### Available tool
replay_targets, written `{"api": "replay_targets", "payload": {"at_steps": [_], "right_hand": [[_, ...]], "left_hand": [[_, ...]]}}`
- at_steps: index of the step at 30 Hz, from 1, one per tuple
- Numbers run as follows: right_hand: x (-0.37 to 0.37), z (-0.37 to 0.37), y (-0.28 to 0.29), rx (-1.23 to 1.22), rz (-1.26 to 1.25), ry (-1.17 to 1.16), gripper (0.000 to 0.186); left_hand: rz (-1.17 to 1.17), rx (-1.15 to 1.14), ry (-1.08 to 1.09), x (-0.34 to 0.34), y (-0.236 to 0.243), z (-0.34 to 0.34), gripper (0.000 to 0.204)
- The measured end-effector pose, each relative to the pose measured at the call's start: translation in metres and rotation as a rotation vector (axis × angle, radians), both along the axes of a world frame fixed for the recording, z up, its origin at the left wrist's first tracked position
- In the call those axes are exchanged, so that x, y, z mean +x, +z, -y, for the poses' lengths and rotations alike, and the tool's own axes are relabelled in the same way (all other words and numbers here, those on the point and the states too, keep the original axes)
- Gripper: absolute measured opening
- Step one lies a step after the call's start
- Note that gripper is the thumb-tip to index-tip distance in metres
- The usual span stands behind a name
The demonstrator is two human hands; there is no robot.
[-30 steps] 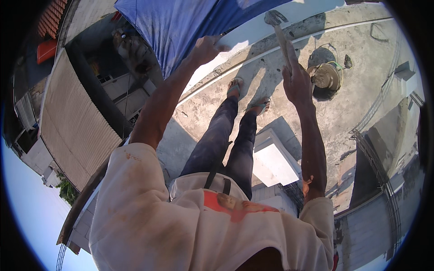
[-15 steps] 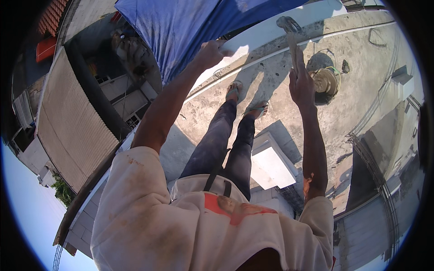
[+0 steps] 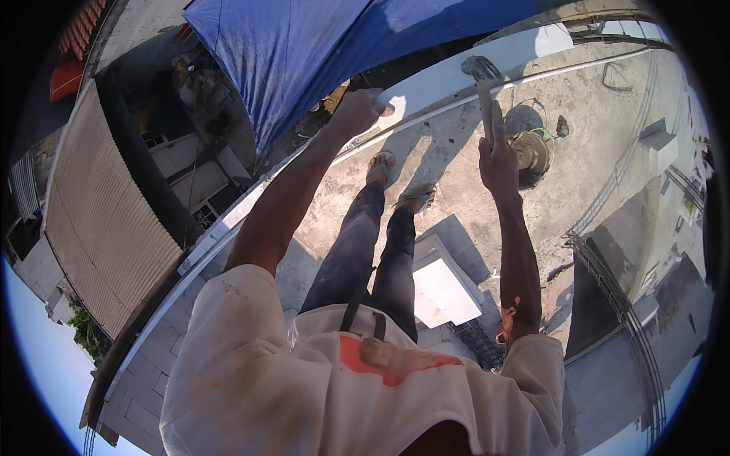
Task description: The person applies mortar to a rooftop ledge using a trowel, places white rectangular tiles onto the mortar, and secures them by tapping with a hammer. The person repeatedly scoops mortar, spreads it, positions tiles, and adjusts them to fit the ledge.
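My left hand is at the near end of a long white block wall, with its fingers and thumb closed about the block's edge. In my right hand is the wooden handle of a hammer. Its dark, rounded head lies over the white wall's face, farther along from my left hand; whether it touches cannot be told. Just to the right of my right hand stands a dark bucket with grey mortar-like material inside.
My sandalled feet stand on a rough concrete floor. A blue tarp hangs beyond the wall, over a drop on the left. Near my legs is a white block. A rebar cage lies at right; a corrugated roof is lower left.
The view has shifted slightly, so the surroundings sit a little to the left and lower. Both hands keep their places: left at the wall's edge, right around the hammer handle.
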State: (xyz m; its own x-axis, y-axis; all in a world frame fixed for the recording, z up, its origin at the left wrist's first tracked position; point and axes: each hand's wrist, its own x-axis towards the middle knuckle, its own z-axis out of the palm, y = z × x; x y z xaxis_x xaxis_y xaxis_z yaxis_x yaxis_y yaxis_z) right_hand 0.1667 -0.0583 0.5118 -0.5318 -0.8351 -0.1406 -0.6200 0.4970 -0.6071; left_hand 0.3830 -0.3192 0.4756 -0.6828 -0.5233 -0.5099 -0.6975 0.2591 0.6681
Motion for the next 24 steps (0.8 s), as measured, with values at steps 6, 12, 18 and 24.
{"api": "replay_targets", "payload": {"at_steps": [6,12,18,24], "right_hand": [[0.060,-0.014,-0.002,-0.236,0.185,-0.291,0.077],[0.076,0.008,0.010,-0.315,0.261,-0.553,0.075],[0.078,0.062,-0.004,-0.141,0.098,-0.691,0.081],[0.096,0.131,-0.010,-0.126,0.339,-0.843,0.088]], "left_hand": [[-0.032,-0.029,0.006,0.004,-0.006,0.005,0.040],[-0.066,0.066,-0.002,-0.002,-0.008,0.000,0.043],[-0.050,-0.002,-0.007,0.008,-0.021,0.004,0.044],[-0.071,0.026,-0.042,0.004,-0.014,0.001,0.044]]}}
